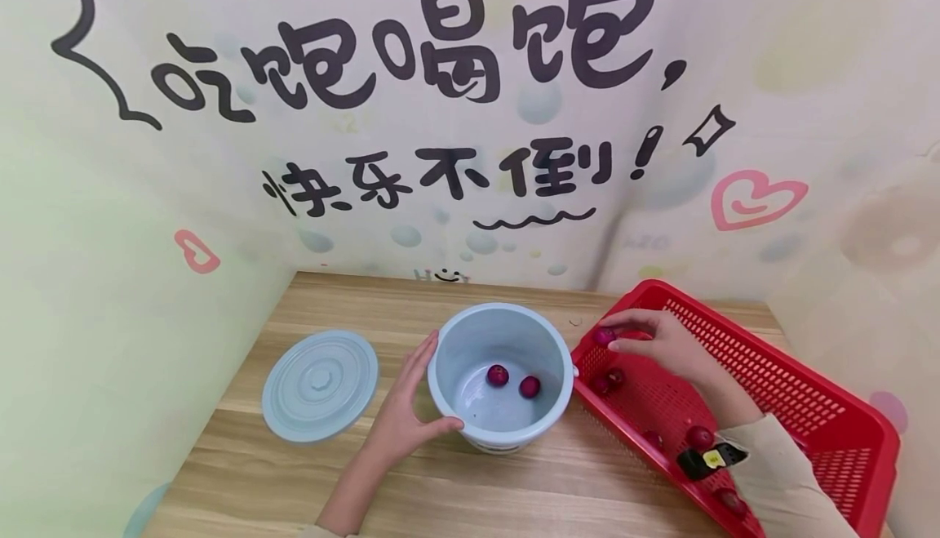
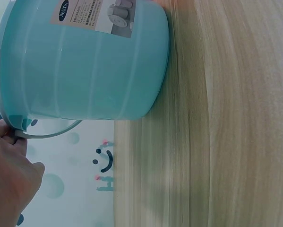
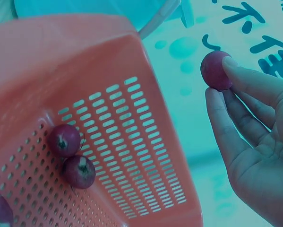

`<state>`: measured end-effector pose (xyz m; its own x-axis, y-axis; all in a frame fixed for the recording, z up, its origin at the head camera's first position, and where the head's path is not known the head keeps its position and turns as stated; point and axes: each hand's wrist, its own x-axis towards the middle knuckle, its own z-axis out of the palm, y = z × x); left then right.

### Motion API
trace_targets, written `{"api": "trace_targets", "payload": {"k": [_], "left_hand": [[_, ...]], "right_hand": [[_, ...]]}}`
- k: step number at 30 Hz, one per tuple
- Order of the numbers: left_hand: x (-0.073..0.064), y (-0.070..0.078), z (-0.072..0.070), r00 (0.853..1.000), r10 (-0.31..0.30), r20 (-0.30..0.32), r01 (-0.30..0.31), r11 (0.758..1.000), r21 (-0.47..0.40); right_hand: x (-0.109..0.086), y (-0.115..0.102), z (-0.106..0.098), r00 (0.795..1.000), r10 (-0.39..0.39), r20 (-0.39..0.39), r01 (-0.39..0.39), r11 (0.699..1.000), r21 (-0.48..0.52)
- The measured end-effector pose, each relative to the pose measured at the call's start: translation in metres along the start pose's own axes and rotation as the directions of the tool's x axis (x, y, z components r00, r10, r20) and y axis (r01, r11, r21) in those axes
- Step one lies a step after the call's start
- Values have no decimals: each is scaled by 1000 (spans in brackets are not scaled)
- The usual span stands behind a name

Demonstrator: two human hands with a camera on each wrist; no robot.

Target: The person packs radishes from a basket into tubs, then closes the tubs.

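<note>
A light blue bucket (image 1: pixel 502 437) stands mid-table with two dark red radishes inside, one of them a radish (image 1: pixel 497 375) left of the other. My left hand (image 1: pixel 402 415) rests against the bucket's left side, thumb spread along the front rim and fingers along the side. In the left wrist view, fingers of the left hand (image 2: pixel 13 175) lie by the handle's lug. My right hand (image 1: pixel 664 346) pinches a radish (image 3: pixel 217 71) between thumb and fingertips, over the near-left end of the red basket (image 1: pixel 800 375). Several radishes lie in the basket, including a pair in its corner (image 3: pixel 79 171).
A light blue lid (image 1: pixel 320 387) with a central knob lies on the wooden table (image 1: pixel 242 473) left of the bucket. The basket's edge is close to the bucket's right side. Behind the table hangs a printed wall cloth (image 1: pixel 470 228).
</note>
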<state>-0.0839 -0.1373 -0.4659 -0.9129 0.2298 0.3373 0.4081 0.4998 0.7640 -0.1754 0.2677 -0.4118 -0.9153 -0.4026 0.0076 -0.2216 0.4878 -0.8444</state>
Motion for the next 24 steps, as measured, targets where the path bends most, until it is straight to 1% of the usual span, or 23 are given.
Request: {"api": "trace_targets", "payload": {"k": [5, 8, 13, 17, 24], "left_hand": [[0, 0, 0, 1000, -4, 4, 4, 1000, -10], [0, 0, 0, 1000, -10, 7, 10, 1000, -14], [0, 1, 1, 1000, 8, -2, -8, 1000, -6], [0, 0, 1, 1000, 10, -5, -10, 1000, -6], [0, -1, 1, 1000, 11, -6, -11, 1000, -4]], "right_hand": [[0, -6, 3, 1000, -1, 11, 1, 1000, 19], [0, -11, 4, 999, -26, 19, 25, 999, 30], [1, -20, 8, 997, -71, 31, 69, 997, 44], [1, -27, 12, 996, -72, 50, 69, 996, 64], [2, -37, 21, 995, -81, 65, 77, 995, 58]]}}
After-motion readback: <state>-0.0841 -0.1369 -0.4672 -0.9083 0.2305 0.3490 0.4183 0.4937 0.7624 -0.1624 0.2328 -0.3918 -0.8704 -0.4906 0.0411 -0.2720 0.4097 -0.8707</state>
